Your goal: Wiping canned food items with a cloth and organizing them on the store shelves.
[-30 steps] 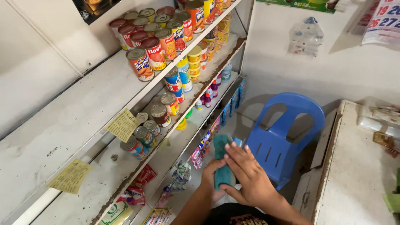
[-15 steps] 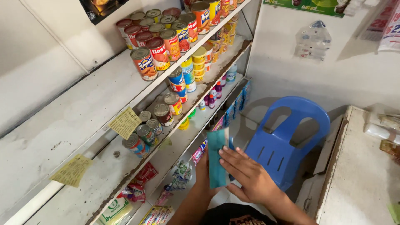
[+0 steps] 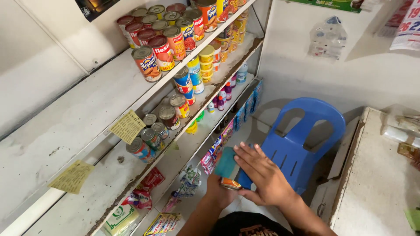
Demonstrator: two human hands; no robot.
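Observation:
Both my hands hold a bundle of teal and blue flat packets (image 3: 228, 165) low in front of the white shelves (image 3: 100, 105). My left hand (image 3: 217, 192) grips the bundle from below, mostly hidden behind it. My right hand (image 3: 262, 177) lies flat over the bundle's right side, fingers spread against the packets. The bundle sits just off the edge of the lower shelf, beside strips of small sachets (image 3: 213, 150) hanging there.
Several red and blue cans (image 3: 164, 41) fill the upper shelves. Small bottles (image 3: 223, 96) and yellow tubs (image 3: 206, 59) stand further back. A blue plastic chair (image 3: 302, 140) is to the right, and a white counter (image 3: 376, 188) beyond it. Yellow paper tags (image 3: 72, 176) hang on shelf edges.
The packets have tilted from upright to a flatter angle and shifted slightly right and down. My right hand moved over them. The camera has dipped closer to the shelves.

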